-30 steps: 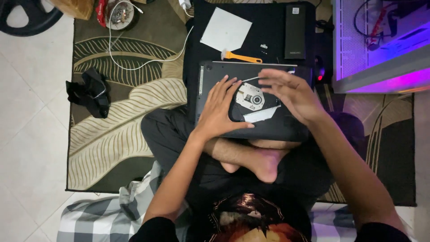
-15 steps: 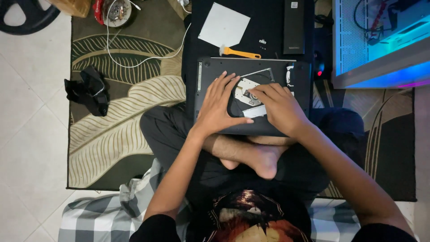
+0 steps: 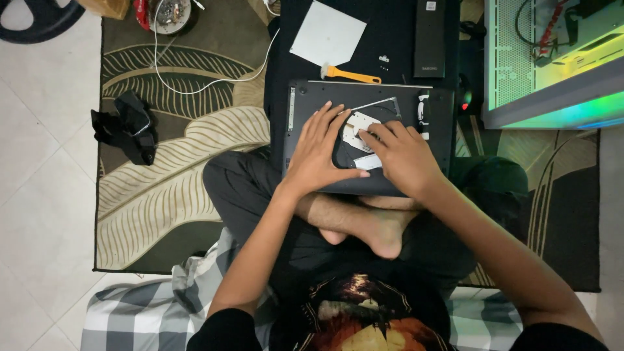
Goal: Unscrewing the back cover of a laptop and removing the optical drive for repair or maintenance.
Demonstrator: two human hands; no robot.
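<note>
While both hands rest on the laptop [image 3: 305,117], the right hand [image 3: 403,159] reaches the drive [image 3: 356,130].
Left hand [image 3: 318,153] lies flat, fingers spread, just left; right fingertips press down, gripping nothing.

The scene is seen from a single head-worn camera, aimed almost straight down from close above the hands [image 3: 364,156], with lap and patterned rug [image 3: 175,169] taken in around them.

Dark grey laptop [image 3: 305,140]; orange-handled tool [image 3: 351,75]; white square sheet [image 3: 328,32]; brown leaf-patterned rug [image 3: 175,182]; grey-white checked cushion [image 3: 136,312].
</note>
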